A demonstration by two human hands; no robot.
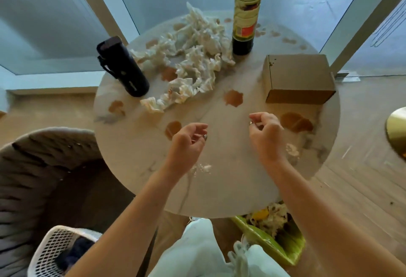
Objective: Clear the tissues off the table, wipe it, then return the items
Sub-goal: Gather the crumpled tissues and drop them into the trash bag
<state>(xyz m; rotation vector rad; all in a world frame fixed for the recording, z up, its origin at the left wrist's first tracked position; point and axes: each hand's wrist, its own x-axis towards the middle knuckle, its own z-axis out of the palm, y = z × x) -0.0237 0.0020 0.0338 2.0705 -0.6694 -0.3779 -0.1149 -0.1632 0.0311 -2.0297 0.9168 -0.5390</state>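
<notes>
A heap of crumpled white tissues (191, 61) covers the far left half of the round marble table (219, 178). Brown spill stains (233, 98) dot the tabletop. A black flask (124, 68) stands left of the heap. Behind the heap rises a dark sauce bottle (245, 19), and a brown cardboard box (299, 79) sits at the right. My left hand (189, 142) and my right hand (264, 133) hover over the near part of the table, fingers loosely curled, holding nothing.
A grey woven chair (33, 167) stands at the left with a white mesh basket (52, 252) below it. A green-lined bin (272, 228) holding tissues and scraps sits under the table's near edge. White crumbs (292, 149) lie by my right wrist. A gold round object (397, 129) is at the right edge.
</notes>
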